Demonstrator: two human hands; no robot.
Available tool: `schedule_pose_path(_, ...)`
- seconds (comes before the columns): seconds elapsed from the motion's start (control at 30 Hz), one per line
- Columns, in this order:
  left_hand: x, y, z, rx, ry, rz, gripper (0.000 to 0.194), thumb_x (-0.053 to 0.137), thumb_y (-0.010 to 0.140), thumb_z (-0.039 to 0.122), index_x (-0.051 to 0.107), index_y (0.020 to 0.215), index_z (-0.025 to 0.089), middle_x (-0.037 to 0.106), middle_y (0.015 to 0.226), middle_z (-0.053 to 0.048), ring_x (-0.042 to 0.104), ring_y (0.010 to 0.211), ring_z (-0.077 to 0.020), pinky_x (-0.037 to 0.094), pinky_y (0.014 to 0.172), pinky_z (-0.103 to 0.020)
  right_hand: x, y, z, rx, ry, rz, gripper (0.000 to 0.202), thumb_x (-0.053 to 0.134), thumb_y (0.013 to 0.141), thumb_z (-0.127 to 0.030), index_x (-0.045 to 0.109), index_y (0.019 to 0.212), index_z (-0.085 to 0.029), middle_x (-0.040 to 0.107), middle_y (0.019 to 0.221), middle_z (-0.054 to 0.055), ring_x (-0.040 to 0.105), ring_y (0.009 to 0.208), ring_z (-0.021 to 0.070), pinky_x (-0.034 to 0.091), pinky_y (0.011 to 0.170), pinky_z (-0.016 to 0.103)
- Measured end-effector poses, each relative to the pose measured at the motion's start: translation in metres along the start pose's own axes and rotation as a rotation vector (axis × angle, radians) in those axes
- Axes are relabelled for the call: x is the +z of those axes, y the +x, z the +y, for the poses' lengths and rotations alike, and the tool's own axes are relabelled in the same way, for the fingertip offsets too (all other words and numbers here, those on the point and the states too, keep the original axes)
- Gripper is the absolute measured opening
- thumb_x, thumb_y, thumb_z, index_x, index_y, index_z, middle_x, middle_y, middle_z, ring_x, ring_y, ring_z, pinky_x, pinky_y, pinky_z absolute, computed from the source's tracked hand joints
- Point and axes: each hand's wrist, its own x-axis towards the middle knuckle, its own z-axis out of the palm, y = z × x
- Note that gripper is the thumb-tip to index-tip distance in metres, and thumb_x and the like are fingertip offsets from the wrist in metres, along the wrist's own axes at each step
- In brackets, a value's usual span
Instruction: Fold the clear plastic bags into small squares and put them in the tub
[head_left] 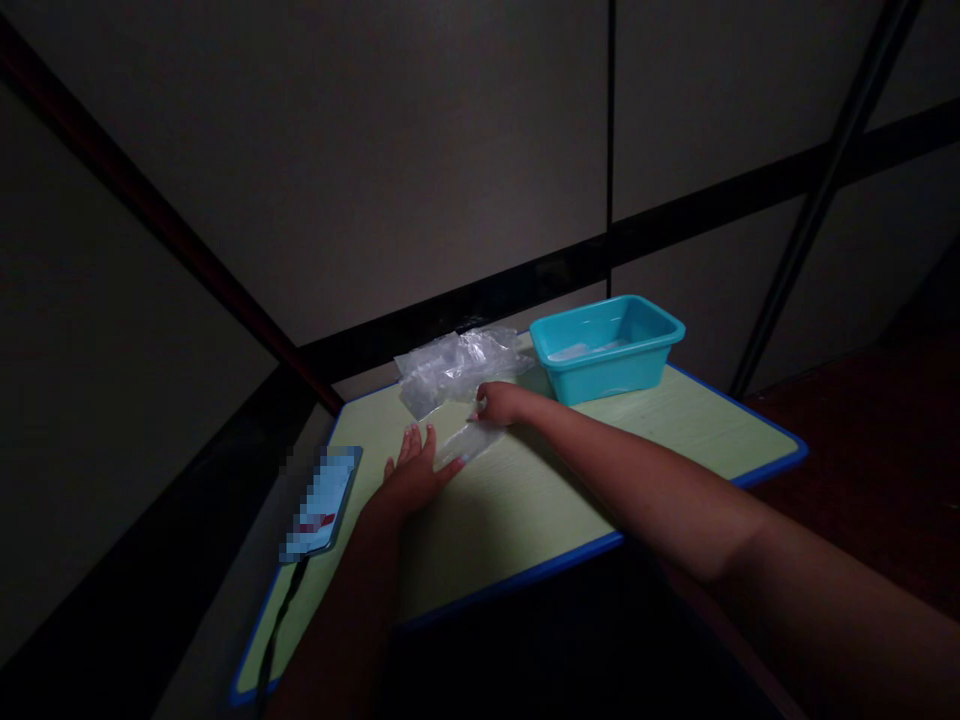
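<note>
My left hand (416, 470) rests low over the table with its fingers spread, its thumb beside the near end of a clear plastic piece (472, 441). The fingers of my right hand (499, 403) are closed on the upper edge of that same clear piece. Just beyond both hands lies a crumpled heap of clear plastic bags (461, 365). To the right of the heap stands a turquoise basket (611, 375) with some whitish, clear material (574, 352) inside.
The pale yellow-green table (525, 520) has a blue edge. On its left side lies a phone-like device (330, 500), partly pixelated, with a dark cord (281, 620) running toward the near edge. A panelled wall (450, 150) rises behind the table.
</note>
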Motion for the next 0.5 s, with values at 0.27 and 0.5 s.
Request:
schedule_pose_path(0.27, -0.004, 0.001, -0.018, -0.022, 0.018, 0.041, 0.101, 0.038, 0.075, 0.072, 0.003, 0.146, 0.009, -0.005, 0.149, -0.021, -0.006, 0.138, -0.0313, 0.020, 0.104, -0.053, 0.009, 0.002, 0.001, 0.032, -0.008, 0.066, 0.044, 0.062, 0.074, -0.032, 0.057, 0.114, -0.015, 0.063, 0.114, 0.013, 0.059, 0.102, 0.0263, 0.047, 0.077, 0.027)
schedule_pose_path(0.5, -0.002, -0.006, 0.016, 0.043, -0.026, 0.220, 0.077, 0.028, 0.087, 0.057, 0.015, 0.144, 0.007, 0.005, 0.151, -0.017, 0.003, 0.139, -0.0253, 0.020, 0.107, -0.047, 0.007, -0.002, -0.001, 0.035, -0.007, 0.067, 0.043, 0.060, 0.074, -0.027, 0.057, 0.115, -0.016, 0.064, 0.112, 0.013, 0.060, 0.100, 0.0267, 0.048, 0.076, 0.029)
